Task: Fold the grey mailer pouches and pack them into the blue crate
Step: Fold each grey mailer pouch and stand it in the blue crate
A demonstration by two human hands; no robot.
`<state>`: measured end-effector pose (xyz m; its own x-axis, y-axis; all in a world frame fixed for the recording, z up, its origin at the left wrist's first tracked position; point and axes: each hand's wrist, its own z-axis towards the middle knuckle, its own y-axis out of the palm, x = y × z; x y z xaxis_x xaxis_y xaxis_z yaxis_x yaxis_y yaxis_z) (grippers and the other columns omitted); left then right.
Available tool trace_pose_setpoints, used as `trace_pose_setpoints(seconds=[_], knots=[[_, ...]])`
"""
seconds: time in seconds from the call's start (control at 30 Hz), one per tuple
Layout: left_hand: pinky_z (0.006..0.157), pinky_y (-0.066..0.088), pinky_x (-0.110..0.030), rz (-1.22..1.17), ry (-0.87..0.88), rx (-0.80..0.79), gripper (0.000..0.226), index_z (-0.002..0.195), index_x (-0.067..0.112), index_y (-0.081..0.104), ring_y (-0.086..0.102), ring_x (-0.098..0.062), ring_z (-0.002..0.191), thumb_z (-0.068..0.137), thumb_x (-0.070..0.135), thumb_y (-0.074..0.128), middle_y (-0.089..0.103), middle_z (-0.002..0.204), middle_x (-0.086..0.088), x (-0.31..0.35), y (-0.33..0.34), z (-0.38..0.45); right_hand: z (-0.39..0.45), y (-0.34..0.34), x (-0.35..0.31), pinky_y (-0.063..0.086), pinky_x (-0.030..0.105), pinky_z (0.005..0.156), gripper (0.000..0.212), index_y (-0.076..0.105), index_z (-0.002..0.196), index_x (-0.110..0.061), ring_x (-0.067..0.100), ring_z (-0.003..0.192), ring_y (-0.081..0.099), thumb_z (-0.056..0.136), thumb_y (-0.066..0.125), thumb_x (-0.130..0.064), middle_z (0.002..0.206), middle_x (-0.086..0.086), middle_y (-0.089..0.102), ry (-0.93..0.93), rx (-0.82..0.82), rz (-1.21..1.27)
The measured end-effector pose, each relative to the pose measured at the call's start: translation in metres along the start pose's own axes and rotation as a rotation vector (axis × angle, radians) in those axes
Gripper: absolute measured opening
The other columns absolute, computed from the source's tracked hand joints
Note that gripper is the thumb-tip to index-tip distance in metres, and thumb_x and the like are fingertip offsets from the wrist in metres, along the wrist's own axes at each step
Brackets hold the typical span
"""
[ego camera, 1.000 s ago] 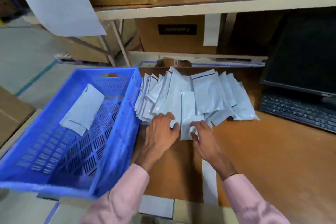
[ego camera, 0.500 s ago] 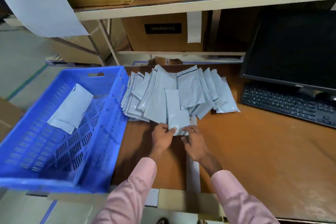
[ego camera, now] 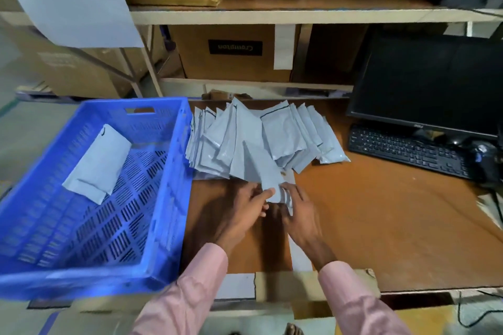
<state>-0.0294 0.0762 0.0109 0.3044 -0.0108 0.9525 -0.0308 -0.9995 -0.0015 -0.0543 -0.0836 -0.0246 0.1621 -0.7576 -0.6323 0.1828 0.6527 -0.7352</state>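
— Where is the grey pouch (ego camera: 265, 171) held?
— Its near end is pinched between the left hand (ego camera: 246, 205) and the right hand (ego camera: 298, 211), at the front edge of the fanned pile of pouches (ego camera: 272, 136) (fingers blurred).
— And the blue crate (ego camera: 89, 277)?
— It is set just left of the pile, one folded pouch (ego camera: 99, 160) lying inside. Bare table (ego camera: 381, 226) is seen rightward, up to the keyboard (ego camera: 402, 149).

Dark monitor (ego camera: 432, 81), keyboard (ego camera: 405, 151), shelved cardboard boxes (ego camera: 231, 51)
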Motion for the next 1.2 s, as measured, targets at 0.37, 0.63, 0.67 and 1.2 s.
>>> trace_pose_setpoints(seconds=[0.37, 0.63, 0.67, 1.2], knots=[[0.085, 0.050, -0.019, 0.184, 0.455, 0.044, 0.037, 0.125, 0.036, 0.056, 0.059, -0.003, 0.108, 0.093, 0.038, 0.074, 0.065, 0.114, 0.009, 0.070, -0.016, -0.001, 0.041, -0.057, -0.070, 0.065, 0.037, 0.074, 0.025, 0.059, 0.128, -0.017, 0.022, 0.105, 0.070, 0.105, 0.057, -0.027, 0.124, -0.001, 0.069, 0.236, 0.234, 0.573], [0.108, 0.043, -0.049, 0.105, 0.287, 0.401, 0.067, 0.147, 0.032, 0.040, 0.038, -0.026, 0.135, 0.090, 0.042, 0.076, 0.041, 0.146, -0.006, 0.084, -0.039, 0.013, 0.053, -0.088, -0.086, 0.063, 0.035, 0.083, 0.019, 0.066, 0.121, -0.018, 0.018, 0.107, 0.072, 0.106, 0.055, -0.014, 0.118, -0.002, 0.075, 0.309, 0.235, 0.906], [0.106, 0.045, -0.046, 0.020, 0.225, 0.386, 0.069, 0.149, 0.031, 0.039, 0.042, -0.026, 0.133, 0.091, 0.040, 0.076, 0.041, 0.147, -0.008, 0.087, -0.045, 0.015, 0.056, -0.089, -0.085, 0.063, 0.038, 0.085, 0.020, 0.067, 0.122, -0.015, 0.020, 0.107, 0.073, 0.106, 0.055, -0.013, 0.116, -0.002, 0.075, 0.317, 0.222, 0.909], [0.073, 0.060, -0.031, -0.323, 0.174, 0.232, 0.044, 0.127, 0.014, 0.060, 0.072, -0.028, 0.105, 0.088, 0.004, 0.078, 0.073, 0.120, -0.011, 0.085, 0.006, 0.012, 0.071, -0.125, 0.006, 0.059, 0.030, 0.068, 0.022, 0.066, 0.125, -0.010, 0.023, 0.099, 0.073, 0.105, 0.059, -0.018, 0.116, 0.006, 0.072, 0.339, 0.118, 0.991]])
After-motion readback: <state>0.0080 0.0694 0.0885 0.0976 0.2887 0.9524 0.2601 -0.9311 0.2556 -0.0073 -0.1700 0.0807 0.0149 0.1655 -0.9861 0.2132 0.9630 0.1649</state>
